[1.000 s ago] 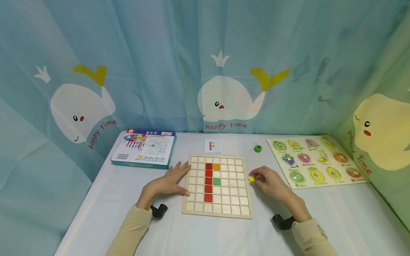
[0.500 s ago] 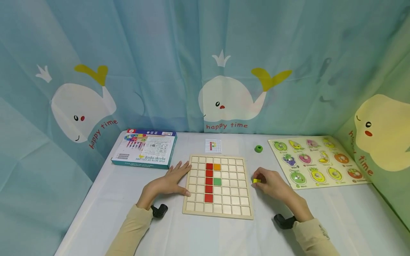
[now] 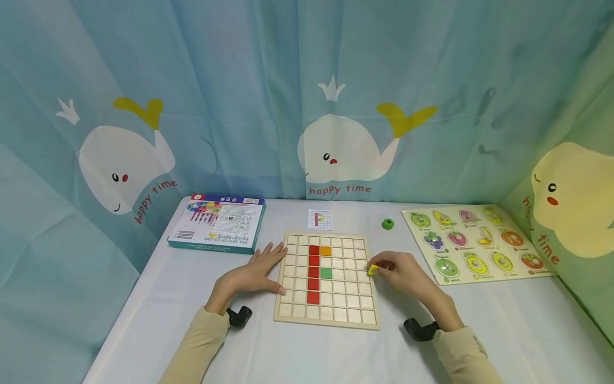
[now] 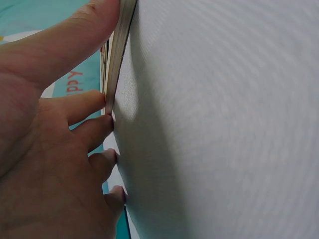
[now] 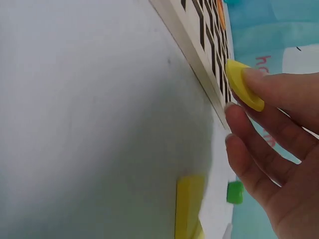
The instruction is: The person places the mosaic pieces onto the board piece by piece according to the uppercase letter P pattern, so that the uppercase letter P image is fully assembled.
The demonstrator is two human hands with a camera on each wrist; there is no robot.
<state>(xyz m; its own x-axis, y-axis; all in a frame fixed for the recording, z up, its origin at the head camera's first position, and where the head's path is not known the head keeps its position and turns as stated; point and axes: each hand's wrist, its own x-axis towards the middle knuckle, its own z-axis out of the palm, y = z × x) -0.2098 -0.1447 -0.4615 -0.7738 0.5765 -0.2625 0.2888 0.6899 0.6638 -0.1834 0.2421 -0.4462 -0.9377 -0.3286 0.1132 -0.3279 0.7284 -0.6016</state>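
A wooden grid board (image 3: 339, 303) lies on the table in the head view. A column of several red tiles (image 3: 314, 272) sits in it, with an orange tile (image 3: 325, 250) and a green tile (image 3: 326, 273) to their right. My left hand (image 3: 252, 273) rests spread along the board's left edge, thumb and fingertips touching it. Between thumb and fingers, my right hand (image 3: 402, 272) pinches a yellow tile (image 5: 244, 85) at the board's right edge. Another yellow piece (image 5: 188, 206) lies on the table below that hand, mostly hidden in the head view.
Behind the board lies a small card (image 3: 319, 220) printed with a coloured grid pattern. A green round piece with a hole (image 3: 387, 224) stands to its right. A boxed toy (image 3: 216, 224) is at the back left, and a fruit puzzle board (image 3: 472, 242) at the back right.
My right hand drew slightly right with the yellow tile, then came back left to the board's edge. A yellow piece now shows beneath it. The left hand has stayed still.
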